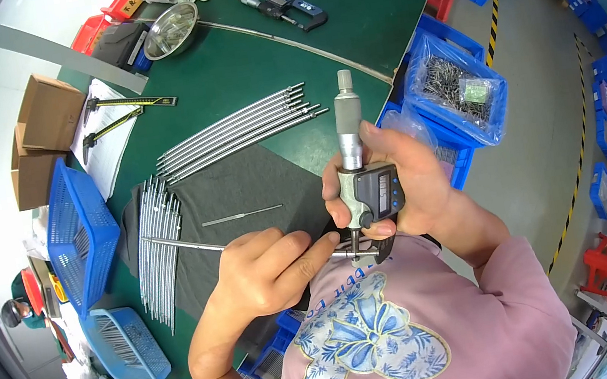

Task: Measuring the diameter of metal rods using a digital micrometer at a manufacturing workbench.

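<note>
My right hand (426,180) is wrapped around a digital micrometer (376,193), its thimble pointing up and away from me. In my closed left hand (265,272) is a thin metal rod (185,244); its right end lies at the micrometer's measuring gap, close to my chest. Whether the jaws touch the rod is hard to make out. A dark grey cloth (255,177) lies beyond my left hand, with a slim flat metal tool (242,215) on it. One row of metal rods (162,264) lies left of that hand, and another group of rods (237,133) lies farther off.
On the green table (255,64) are a second micrometer (286,10), a metal bowl (171,31) and calipers (128,103). A blue basket (81,236) and a light-blue basket (126,352) line the left edge. A blue bin (492,124) of small metal parts stands right. Another person (19,311) is far left.
</note>
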A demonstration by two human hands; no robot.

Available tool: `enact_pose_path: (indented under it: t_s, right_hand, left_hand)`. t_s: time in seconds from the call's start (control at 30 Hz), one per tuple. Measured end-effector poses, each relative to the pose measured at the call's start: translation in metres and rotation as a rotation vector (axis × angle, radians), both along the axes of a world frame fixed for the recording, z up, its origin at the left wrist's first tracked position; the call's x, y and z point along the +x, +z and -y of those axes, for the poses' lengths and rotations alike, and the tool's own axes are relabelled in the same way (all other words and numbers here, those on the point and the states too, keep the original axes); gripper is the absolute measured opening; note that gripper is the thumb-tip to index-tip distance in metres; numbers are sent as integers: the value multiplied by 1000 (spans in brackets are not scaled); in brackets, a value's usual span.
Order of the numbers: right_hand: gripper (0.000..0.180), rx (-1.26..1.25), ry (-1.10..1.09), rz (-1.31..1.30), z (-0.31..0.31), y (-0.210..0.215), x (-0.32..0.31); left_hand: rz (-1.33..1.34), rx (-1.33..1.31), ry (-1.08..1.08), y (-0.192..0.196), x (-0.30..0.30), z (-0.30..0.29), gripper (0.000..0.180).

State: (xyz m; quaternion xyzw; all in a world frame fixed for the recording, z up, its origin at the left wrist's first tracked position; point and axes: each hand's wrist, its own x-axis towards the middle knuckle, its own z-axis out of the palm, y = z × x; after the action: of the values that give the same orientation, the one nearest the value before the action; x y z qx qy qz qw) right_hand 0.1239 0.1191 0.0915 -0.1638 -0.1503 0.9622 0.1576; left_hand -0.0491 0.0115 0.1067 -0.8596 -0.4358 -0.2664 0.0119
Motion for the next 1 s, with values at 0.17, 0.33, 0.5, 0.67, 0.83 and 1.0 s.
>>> enact_pose_path:
  t_s: [0.17, 0.33, 0.5, 0.67, 0.83, 1.0]
  right_hand:
    - [63, 72, 42, -44, 1, -7, 0]
    - [61, 88, 74, -18, 1, -9, -2]
    - [61, 97, 51, -105, 1, -12, -5]
    - [62, 105, 76, -55, 1, -10, -5]
    - [65, 35, 79, -17, 0, -7, -5]
    - [65, 62, 67, -67, 0, -11, -5]
  left_hand:
    - [1, -10, -15, 0, 0, 0, 35]
    - [7, -17, -10, -1, -2, 2, 34]
    - [21, -2, -19, -4, -4, 3, 34]
    - [12, -5, -10, -3, -5, 3, 34]
    - [4, 5, -13, -1, -6, 4, 36]
    - [20, -3, -14, -3, -5, 3, 36]
